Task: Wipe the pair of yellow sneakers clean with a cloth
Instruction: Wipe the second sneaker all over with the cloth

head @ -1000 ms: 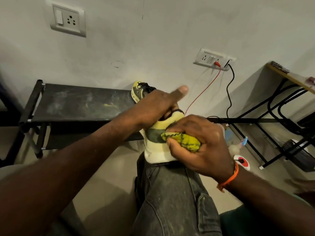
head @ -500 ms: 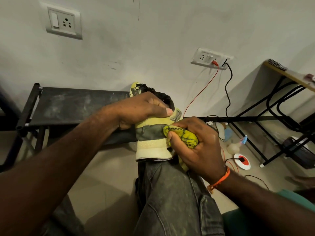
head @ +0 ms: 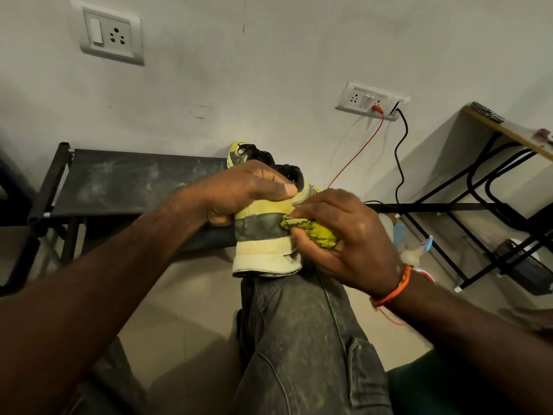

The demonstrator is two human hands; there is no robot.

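On your knee: the yellow sneaker (head: 266, 235) stood heel toward you, its sole resting on your jeans (head: 299, 339)
Left hand: your left hand (head: 239, 193) was curled over the top of the shoe, thumb across the collar, gripping it steady
Right hand: your right hand (head: 347, 235) was closed round a bunched yellow cloth (head: 314, 232), pressing it against the grey band at the shoe's right rear side
Second shoe: the other sneaker (head: 242, 151) sat behind your left hand on the dark bench (head: 125, 181), against the wall; only its top showed
Step in hand: by the look of it, you were rubbing the heel and side of the first shoe; the pale midsole below looked scuffed
Next move: it probably called for working the cloth down onto that midsole, with the left hand turning the shoe to bring up unwiped sides
Left to do: the second shoe appeared not yet taken up
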